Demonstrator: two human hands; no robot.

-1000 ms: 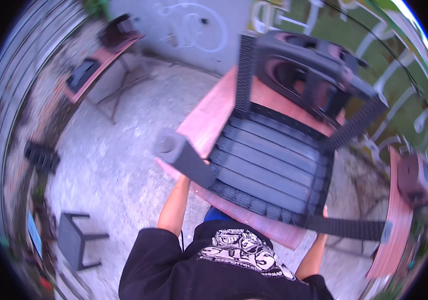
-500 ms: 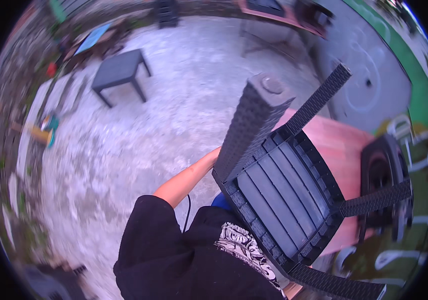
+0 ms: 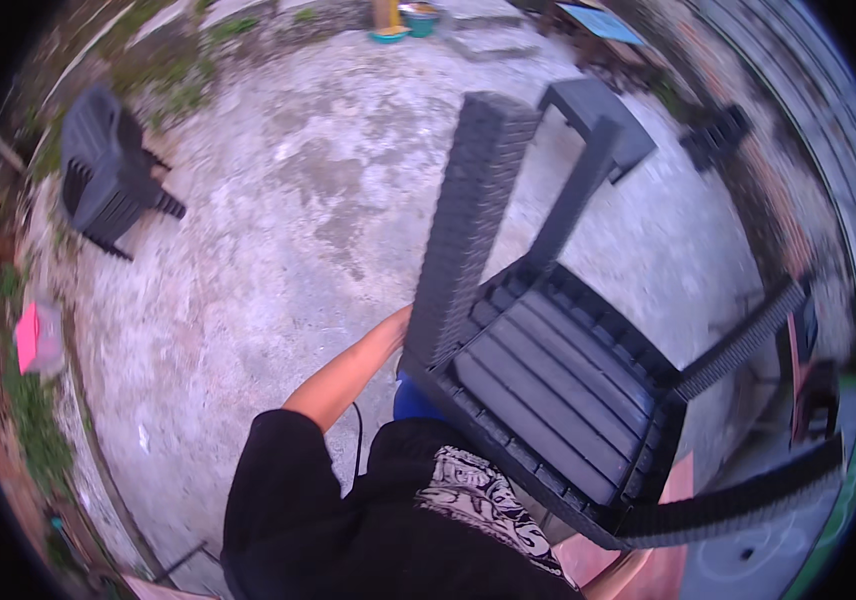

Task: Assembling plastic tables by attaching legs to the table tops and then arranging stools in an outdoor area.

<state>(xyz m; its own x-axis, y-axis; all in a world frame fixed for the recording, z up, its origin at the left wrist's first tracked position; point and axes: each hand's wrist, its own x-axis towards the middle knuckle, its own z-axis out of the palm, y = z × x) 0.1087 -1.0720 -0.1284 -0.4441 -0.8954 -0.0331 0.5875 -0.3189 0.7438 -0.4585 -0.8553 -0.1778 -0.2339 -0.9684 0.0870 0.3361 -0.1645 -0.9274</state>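
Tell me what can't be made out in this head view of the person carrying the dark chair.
- Left hand: hidden behind the upturned chair; only the forearm shows, so its grip is unknown.
- Right hand: cut off at the lower edge under the chair.
- Things at the far top: too small and blurred to name.
- The pink thing by the left rim: smeared by the lens.

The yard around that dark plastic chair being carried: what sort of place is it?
Probably an outdoor courtyard or back yard. The ground is rough grey concrete edged with weeds, a stack of dark plastic chairs stands at the left, and a small dark plastic table sits beyond the upturned dark slatted plastic chair.
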